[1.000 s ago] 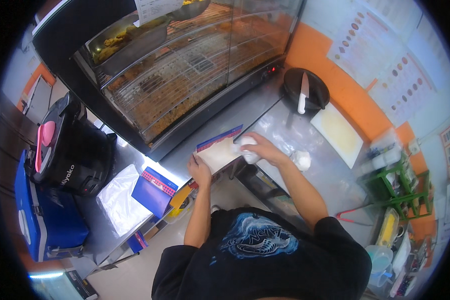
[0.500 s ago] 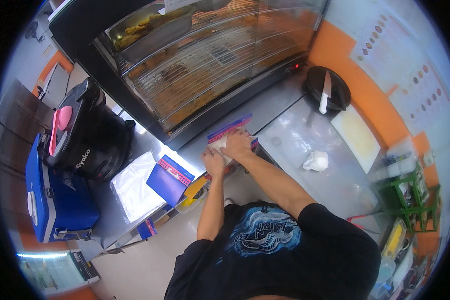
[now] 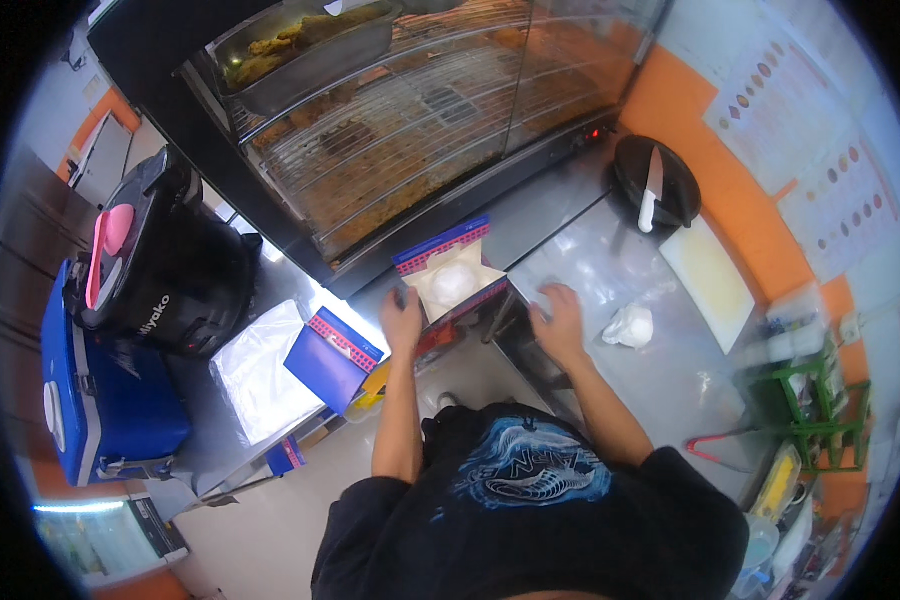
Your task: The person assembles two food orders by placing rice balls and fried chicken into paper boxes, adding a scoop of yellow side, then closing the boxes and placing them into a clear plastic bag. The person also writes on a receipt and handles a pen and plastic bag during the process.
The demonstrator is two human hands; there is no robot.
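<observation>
An opened blue-and-pink food carton [image 3: 478,290] sits by the counter's front edge, just before the glass warming cabinet. Cream paper lines it, and a round white lump [image 3: 454,284], perhaps wrapped rice, rests in the middle. At the carton's left side is my left hand [image 3: 402,322], thumb and fingers slightly apart; whether it touches the side I cannot tell. My right hand [image 3: 558,325] is apart from the carton, over the counter to its right, with fingers spread and nothing in them. Further right lies a similar crumpled white bundle [image 3: 629,327].
The warming cabinet [image 3: 410,235] with food trays stands behind. Folded cartons [image 3: 328,372] and white plastic sheets [image 3: 255,385] lie left, near a black cooker [image 3: 185,300] and blue cooler [image 3: 120,410]. Right: a knife [image 3: 652,190] on a black pan, a white board [image 3: 708,285], green racks [image 3: 820,415].
Both hands have come off the white lump, which now shows in the carton. My right hand has moved right, my left slightly left.
</observation>
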